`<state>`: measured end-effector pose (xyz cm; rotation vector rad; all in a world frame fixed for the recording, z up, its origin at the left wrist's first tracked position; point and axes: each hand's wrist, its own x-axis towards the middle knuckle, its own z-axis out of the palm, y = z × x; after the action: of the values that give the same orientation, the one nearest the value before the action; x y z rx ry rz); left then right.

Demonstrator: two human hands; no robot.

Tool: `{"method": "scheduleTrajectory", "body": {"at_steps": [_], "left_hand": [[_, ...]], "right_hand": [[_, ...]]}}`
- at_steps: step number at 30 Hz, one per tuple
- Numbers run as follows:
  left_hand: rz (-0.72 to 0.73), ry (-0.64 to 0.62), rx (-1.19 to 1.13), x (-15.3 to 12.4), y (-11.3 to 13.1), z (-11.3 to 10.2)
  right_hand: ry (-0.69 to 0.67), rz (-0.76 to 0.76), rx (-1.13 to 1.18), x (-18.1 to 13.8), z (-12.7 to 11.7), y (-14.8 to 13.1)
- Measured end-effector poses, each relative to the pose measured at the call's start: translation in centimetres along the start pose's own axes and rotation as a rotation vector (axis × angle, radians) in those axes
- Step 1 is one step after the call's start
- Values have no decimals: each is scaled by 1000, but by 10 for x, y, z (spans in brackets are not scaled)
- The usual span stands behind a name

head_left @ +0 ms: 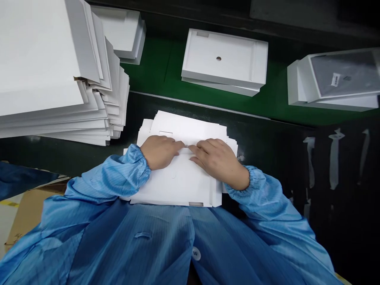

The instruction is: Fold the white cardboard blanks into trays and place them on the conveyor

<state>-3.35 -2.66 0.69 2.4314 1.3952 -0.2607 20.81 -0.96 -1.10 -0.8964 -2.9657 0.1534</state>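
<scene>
A white flat cardboard box blank (pixel 178 182), with creases, side tabs and small slots, lies in front of my body on top of other blanks whose edges stick out. My left hand (pixel 162 152) is on its left half, fingers bent and closed on the card along a crosswise fold. From the right, my right hand (pixel 218 160) grips at the same fold, with its index finger pointing left and its thumb lower on the card. The two index fingertips nearly meet at the middle. The undersides of the fingers are hidden.
A tall stack of white cardboard blanks (pixel 97 114) rises at the left. Along the green strip (pixel 160 67) stand white boxes (pixel 127 33), white trays (pixel 225 59) with a round hole in the top one, and boxes with a dark grey panel (pixel 347 73). A brown carton (pixel 32 209) is low left.
</scene>
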Motion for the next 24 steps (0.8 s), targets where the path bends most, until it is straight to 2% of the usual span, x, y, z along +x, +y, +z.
{"method": "scheduleTrajectory", "body": {"at_steps": [6,10,14,21,24], "left_hand": [[54,179,162,-2,-4,15],[121,308,186,0,-5,30],[159,401,202,-1,-4,39],[198,456,136,-6,-3,35],[217,466,111,-8,-3,34]], "right_hand": [[64,11,-98,3,12,2],[89,-16,-109,5,21,2],[93,-41,-143,4,20,-1],[93,-64,-160,-6,8,-5],[86,-26,-105,-12,4,-2]]}}
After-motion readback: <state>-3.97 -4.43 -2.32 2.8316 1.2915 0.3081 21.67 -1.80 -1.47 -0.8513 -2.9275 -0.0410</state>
